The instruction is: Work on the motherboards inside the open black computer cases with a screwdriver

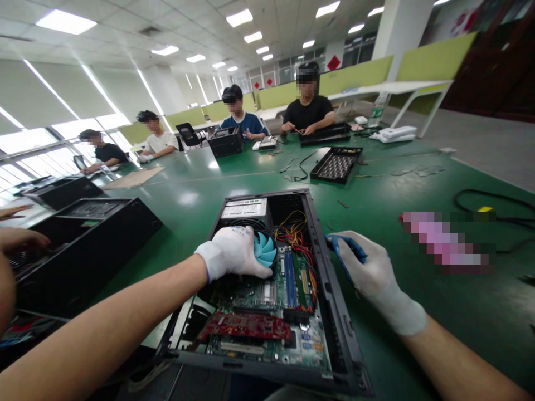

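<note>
An opened black computer case (343, 328) lies in front of me on the green table. My left hand (236, 253), in a white glove, is closed over a cooling fan with light-blue blades (264, 249), thumb at its near side. The fan sits over the green motherboard (267, 292). Just outside the case's right rim, my gloved right hand (368, 264) has its blue-coated fingers curled, the fingertips close to the rim; what they hold, if anything, is hidden. Inside are a power supply (244, 208), red and yellow wires (295, 236), blue memory slots (289, 278) and a red card (246, 326).
On the left stands another black case (96, 250), with a co-worker's bare hand (25, 239) at it. A black panel (336, 165) lies farther back. A blurred pink object (443, 239) and a black cable (493, 203) are on the right. Several people sit across the table.
</note>
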`<state>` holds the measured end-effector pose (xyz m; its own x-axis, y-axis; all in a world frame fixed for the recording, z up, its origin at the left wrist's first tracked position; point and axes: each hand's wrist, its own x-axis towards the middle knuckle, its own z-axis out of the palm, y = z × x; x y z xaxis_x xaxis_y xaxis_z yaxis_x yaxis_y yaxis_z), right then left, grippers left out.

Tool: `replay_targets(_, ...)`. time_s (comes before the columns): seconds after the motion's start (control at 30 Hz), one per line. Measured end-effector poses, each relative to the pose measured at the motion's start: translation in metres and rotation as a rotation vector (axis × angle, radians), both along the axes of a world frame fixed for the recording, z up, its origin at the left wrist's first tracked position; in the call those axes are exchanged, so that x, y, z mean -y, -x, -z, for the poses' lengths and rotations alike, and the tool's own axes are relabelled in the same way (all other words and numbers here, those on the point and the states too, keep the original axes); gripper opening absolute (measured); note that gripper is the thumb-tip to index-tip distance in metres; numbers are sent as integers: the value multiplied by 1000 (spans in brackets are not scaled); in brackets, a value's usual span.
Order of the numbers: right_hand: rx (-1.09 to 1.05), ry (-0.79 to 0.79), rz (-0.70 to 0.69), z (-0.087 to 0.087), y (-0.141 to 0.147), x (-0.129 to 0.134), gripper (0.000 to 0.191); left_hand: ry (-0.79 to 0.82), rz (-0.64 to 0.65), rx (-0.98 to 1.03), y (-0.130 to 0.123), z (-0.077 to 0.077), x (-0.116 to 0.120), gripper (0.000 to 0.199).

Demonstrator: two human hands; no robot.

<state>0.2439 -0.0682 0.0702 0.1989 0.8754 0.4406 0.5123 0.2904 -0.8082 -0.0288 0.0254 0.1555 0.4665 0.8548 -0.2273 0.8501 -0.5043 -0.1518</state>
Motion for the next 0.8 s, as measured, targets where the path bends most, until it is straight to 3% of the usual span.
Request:
replay_targets(0.33, 7, 14, -7, 0, 0, 0, 32, 48, -21, -57, -2, -7, 7, 73)
replay_targets(0.6, -13, 19, -10, 0, 0, -1, 32, -21, -15, 30, 7, -34, 13, 90)
replay_targets(0.7, -7, 27, -5, 2, 0, -2, 33, -27, 61, 129, -4, -39, 18, 87)
replay_targets(0.8, -11, 41, 7, 5, 0, -4, 34, -35, 135, 202, -24, -31, 16, 84)
